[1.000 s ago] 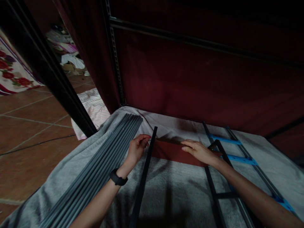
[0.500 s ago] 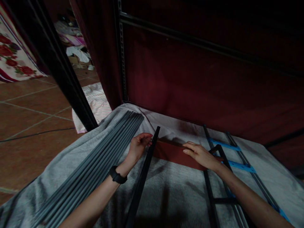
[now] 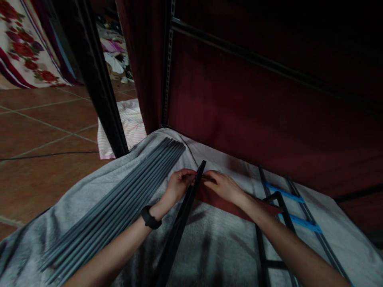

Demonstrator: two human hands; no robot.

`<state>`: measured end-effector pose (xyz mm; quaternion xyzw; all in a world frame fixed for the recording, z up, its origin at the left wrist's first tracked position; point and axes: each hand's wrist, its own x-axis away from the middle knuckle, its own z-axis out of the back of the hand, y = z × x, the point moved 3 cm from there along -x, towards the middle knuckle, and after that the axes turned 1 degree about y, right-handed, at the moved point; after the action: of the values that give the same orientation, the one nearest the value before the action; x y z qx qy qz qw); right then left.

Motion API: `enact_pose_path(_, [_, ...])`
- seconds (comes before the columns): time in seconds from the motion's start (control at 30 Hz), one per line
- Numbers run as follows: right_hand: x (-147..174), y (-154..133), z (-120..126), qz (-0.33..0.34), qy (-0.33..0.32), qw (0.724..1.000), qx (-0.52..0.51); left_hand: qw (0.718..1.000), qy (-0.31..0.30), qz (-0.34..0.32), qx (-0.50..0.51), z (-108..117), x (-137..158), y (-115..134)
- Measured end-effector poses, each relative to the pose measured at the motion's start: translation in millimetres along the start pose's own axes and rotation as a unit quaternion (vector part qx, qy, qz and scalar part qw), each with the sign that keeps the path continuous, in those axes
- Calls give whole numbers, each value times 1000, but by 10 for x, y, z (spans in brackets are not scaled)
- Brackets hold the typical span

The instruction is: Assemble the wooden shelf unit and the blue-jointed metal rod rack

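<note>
slim black metal bar (image 3: 181, 217): flanked near its far end by curled left hand (image 3: 178, 185) and right hand (image 3: 224, 186) | grip: cannot be told, fingertips hidden | flat reddish-brown panel (image 3: 214, 201): partly covered by right hand

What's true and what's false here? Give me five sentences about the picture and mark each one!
1. The left hand is at the black bar. True.
2. Both wrists are bare. False: the left one wears a black wristband.
3. Grey rods lie side by side on a grey blanket. True.
4. Nothing blue shows. False: blue strips lie at the right.
5. The right hand is at the red-brown board. True.
</note>
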<state>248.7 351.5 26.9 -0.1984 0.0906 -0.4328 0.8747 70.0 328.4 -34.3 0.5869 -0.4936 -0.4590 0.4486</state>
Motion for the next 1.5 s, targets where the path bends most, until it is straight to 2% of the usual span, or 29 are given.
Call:
enact_pose_path(0.1, [-144, -50, -57, -3, 1, 1000, -3, 1000, 18, 9, 14, 14, 5, 3])
enact_pose_path(0.2, [-136, -58, -95, 23, 2, 1000, 14, 1000, 26, 7, 15, 46, 1, 27])
enact_pose_path(0.53, [-61, -33, -148, 27, 37, 998, -31, 999, -36, -20, 12, 62, -63, 53])
enact_pose_path(0.7, [-66, 17, -146, 21, 47, 997, -58, 997, -54, -38, -32, 92, -111, 48])
enact_pose_path(1.1, [-67, 56, -153, 1, 72, 992, -108, 996, -82, 13, 38, 42, -76, -3])
enact_pose_path(1.27, [-73, 62, -158, 0, 65, 989, -136, 990, -87, 50, 104, 34, -130, -40])
enact_pose_path(1.37, [-79, 68, -160, 2, 63, 988, -143, 992, -80, 59, 77, 51, -166, -60])
enact_pose_path(1.5, [-91, 85, -174, 4, 59, 988, -143, 996, -74, 22, 46, 53, -141, -35])
